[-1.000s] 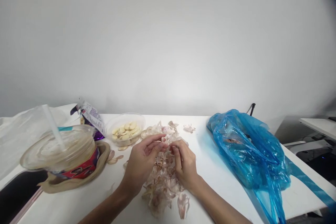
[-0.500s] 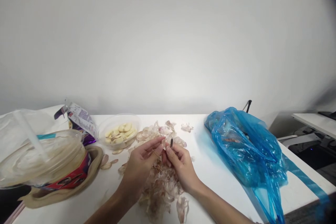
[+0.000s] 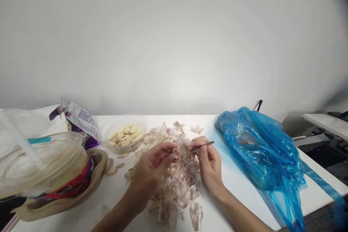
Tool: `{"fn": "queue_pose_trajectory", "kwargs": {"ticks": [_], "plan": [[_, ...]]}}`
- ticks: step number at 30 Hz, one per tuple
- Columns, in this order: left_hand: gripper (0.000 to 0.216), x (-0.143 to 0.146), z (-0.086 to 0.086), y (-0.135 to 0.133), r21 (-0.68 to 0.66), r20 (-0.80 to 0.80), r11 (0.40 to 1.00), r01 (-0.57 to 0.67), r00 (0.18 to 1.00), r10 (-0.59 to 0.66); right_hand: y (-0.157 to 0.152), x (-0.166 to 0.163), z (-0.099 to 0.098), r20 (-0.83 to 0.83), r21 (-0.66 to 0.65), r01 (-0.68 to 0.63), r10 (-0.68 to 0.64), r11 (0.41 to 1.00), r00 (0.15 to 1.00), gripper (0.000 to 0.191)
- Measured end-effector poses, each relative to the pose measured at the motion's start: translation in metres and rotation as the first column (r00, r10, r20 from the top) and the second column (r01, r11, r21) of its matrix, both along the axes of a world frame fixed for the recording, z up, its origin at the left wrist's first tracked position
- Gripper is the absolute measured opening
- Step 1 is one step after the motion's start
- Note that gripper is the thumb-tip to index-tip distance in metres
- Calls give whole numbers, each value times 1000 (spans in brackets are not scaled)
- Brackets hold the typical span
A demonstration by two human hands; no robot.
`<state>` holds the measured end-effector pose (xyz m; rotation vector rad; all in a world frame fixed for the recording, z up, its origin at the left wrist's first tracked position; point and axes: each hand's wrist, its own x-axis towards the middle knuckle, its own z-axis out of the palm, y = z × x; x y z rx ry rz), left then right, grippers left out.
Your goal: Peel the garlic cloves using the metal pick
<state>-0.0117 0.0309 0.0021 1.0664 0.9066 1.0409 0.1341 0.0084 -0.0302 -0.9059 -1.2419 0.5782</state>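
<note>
Both my hands work above a heap of papery garlic skins (image 3: 176, 185) on the white table (image 3: 233, 185). My left hand (image 3: 152, 170) pinches a garlic clove (image 3: 176, 151) between thumb and fingertips. My right hand (image 3: 208, 165) is closed on a thin metal tool (image 3: 201, 147), like a small knife or tweezers, whose tip points left at the clove. A clear plastic bowl (image 3: 123, 136) of peeled cloves stands behind and left of my left hand. Two loose cloves (image 3: 111, 166) lie on the table near it.
A lidded plastic drink cup (image 3: 40, 166) with a straw stands in a brown holder at the near left. A purple snack packet (image 3: 78, 121) lies behind it. A crumpled blue plastic bag (image 3: 261, 152) covers the right side. Another desk (image 3: 326, 123) shows at far right.
My right hand has moved right and turned, so the metal tool now lies flat and points left instead of standing upright. My left hand keeps pinching the clove.
</note>
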Motion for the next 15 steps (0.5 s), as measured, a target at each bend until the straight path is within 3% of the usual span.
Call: {"fn": "queue_pose_trajectory", "kwargs": {"ticks": [3, 6, 15], "plan": [[12, 2, -3, -3, 13, 2, 999, 51, 999, -51, -2, 1, 1, 15, 123, -38, 37, 992, 999, 18], [13, 3, -7, -3, 14, 1, 996, 83, 997, -83, -2, 1, 4, 110, 166, -12, -7, 986, 994, 5], [18, 1, -6, 0, 25, -62, 1000, 3, 998, -1, -1, 4, 4, 223, 184, -20, -22, 983, 975, 21]]}}
